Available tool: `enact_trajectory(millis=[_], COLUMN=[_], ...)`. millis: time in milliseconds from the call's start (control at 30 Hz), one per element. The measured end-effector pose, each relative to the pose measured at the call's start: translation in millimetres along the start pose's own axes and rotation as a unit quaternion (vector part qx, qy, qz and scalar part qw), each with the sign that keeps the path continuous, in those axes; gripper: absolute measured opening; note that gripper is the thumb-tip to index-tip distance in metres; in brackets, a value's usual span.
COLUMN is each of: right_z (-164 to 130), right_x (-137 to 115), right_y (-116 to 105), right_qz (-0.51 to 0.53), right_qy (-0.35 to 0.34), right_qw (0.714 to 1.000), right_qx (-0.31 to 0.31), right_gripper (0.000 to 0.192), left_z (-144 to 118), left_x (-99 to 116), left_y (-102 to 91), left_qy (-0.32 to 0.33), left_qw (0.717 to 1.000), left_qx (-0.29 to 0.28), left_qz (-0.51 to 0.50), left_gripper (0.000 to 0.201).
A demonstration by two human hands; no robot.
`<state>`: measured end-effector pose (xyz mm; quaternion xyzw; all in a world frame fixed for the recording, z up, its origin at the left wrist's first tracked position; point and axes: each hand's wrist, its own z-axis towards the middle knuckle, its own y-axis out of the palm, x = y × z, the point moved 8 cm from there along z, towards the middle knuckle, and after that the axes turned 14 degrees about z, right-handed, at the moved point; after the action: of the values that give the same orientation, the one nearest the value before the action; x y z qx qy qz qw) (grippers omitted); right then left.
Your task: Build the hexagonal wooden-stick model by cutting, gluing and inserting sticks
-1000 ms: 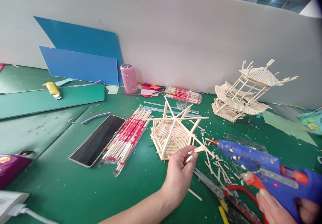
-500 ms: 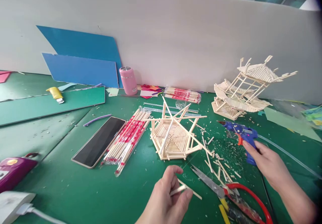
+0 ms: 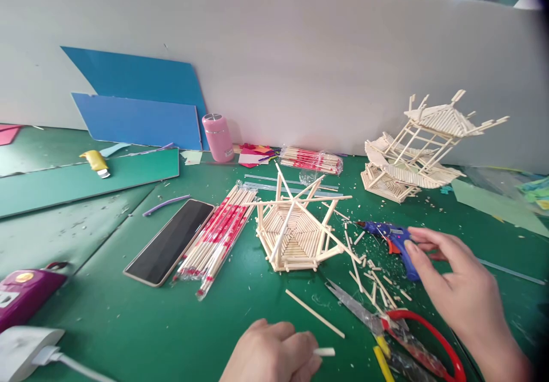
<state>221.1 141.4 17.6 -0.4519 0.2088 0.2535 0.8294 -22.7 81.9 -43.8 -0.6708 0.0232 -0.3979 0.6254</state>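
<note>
My left hand [image 3: 272, 352], low in the middle, is closed with a short wooden stick [image 3: 325, 351] jutting from its fingertips. My right hand [image 3: 458, 279] holds a blue hot glue gun [image 3: 388, 234] at its rear and handle, with thumb and fingers close together; the nozzle points left. Between the hands, a longer loose stick [image 3: 315, 313] lies on the green table. Beyond it stands a many-sided stick frame [image 3: 295, 236] with a woven-looking stick base and crossed sticks on top. Red-handled scissors [image 3: 364, 313] lie half open below the glue gun.
A tiered stick pavilion [image 3: 422, 147] stands tilted at the back right. Stick offcuts [image 3: 375, 287] litter the table by the scissors. Wrapped stick bundles [image 3: 218, 236], a phone [image 3: 171, 242] and a pink bottle [image 3: 218, 137] are left of the frame. A white plug [image 3: 30, 347] sits front left.
My right hand has brought the glue gun leftward, nearer the stick frame. My left hand has turned knuckles-up and dropped lower, its short stick now pointing right.
</note>
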Motion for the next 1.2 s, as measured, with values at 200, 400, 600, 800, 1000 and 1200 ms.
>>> enact_trajectory(millis=[200, 400, 600, 800, 1000, 1200], right_z=[-42, -40, -25, -9, 9, 8], right_x=[-144, -148, -156, -164, -154, -151], right_y=[40, 50, 44, 49, 61, 65], right_qz=[0.121, 0.102, 0.111, 0.108, 0.050, 0.016], right_qy=[-0.299, -0.316, -0.317, -0.316, -0.262, -0.246], right_qw=[0.924, 0.927, 0.928, 0.932, 0.954, 0.957], right_qx=[-0.205, -0.172, -0.160, -0.143, -0.137, -0.151], right_gripper=[0.017, 0.015, 0.020, 0.016, 0.018, 0.018], left_z=[29, 26, 15, 15, 12, 25], left_x=[13, 4, -18, -34, -74, -75], left_y=[-27.9, -54.9, -55.1, -50.3, -52.2, -63.8], left_qy=[0.012, -0.073, -0.200, -0.248, -0.293, -0.250], left_qw=[0.999, 0.991, 0.959, 0.905, 0.884, 0.901], left_qx=[0.030, 0.002, 0.043, 0.092, 0.196, 0.221], left_qz=[-0.040, -0.111, -0.198, -0.332, -0.307, -0.276], left_gripper=[0.031, 0.025, 0.029, 0.026, 0.023, 0.023])
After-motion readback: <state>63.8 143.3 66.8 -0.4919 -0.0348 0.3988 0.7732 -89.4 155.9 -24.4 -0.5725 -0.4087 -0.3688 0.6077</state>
